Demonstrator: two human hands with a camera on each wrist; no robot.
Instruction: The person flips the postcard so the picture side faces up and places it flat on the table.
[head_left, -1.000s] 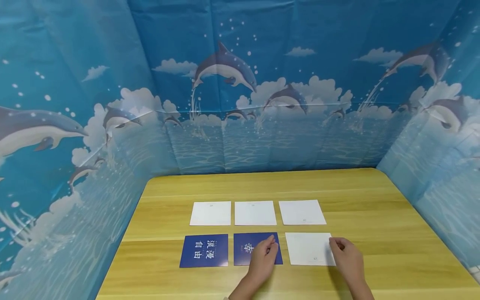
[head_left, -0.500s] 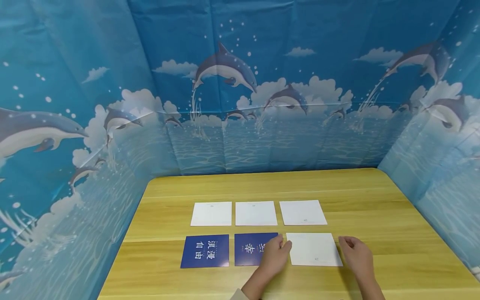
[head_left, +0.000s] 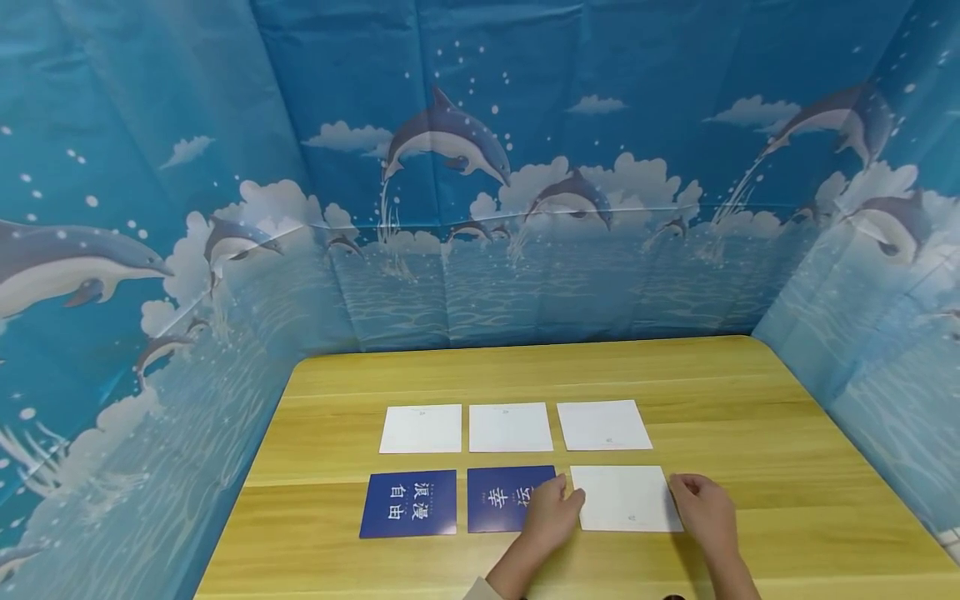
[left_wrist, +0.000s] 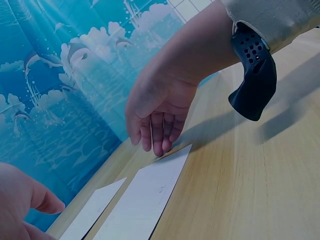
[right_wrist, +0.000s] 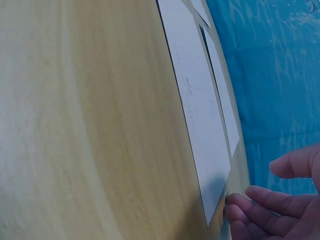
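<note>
A white card (head_left: 627, 498) with a small printed mark lies flat at the right end of the front row. My left hand (head_left: 553, 510) is at its left edge, thumb and index finger apart, overlapping the right part of a blue card with white characters (head_left: 497, 500). Beside the white card's right edge is my right hand (head_left: 707, 510), nothing held in its fingers. The right wrist view shows that thumb raised away from the loosely bent fingers (right_wrist: 270, 207) near the card's corner. In the left wrist view, the left thumb and a finger (left_wrist: 42, 200) stand apart.
Another blue card (head_left: 408, 503) lies at the left of the front row. Behind are three white cards in a row, left (head_left: 422, 429), middle (head_left: 510, 427) and right (head_left: 604, 425). A dolphin-print curtain (head_left: 480, 283) borders the wooden table (head_left: 750, 417).
My left hand has moved right, from over the middle blue card to the white card's left edge, its thumb and finger parting. My right hand has shifted slightly right, off the card's right edge.
</note>
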